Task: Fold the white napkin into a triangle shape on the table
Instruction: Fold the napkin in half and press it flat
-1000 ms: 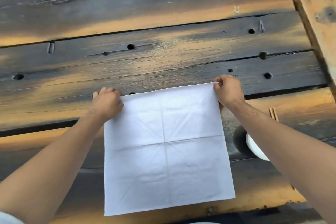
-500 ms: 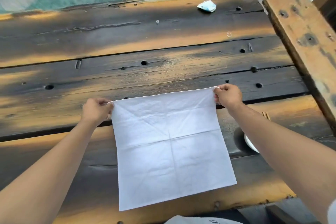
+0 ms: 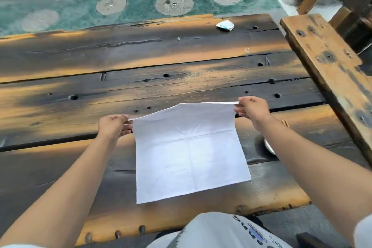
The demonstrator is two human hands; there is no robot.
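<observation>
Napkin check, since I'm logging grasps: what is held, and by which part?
The white napkin: left hand pinches its far left corner, right hand its far right corner.

A crumpled wrapper [image 3: 225, 25] lies at the far edge; a white dish [image 3: 269, 147] peeks out; round stepping stones [image 3: 174, 4] dot green ground.

Both bare forearms reach forward. The left hand [image 3: 113, 127] pinches the near-left corner of the white square napkin [image 3: 189, 153] — the right hand [image 3: 252, 109], farther forward, pinches the other corner.
</observation>
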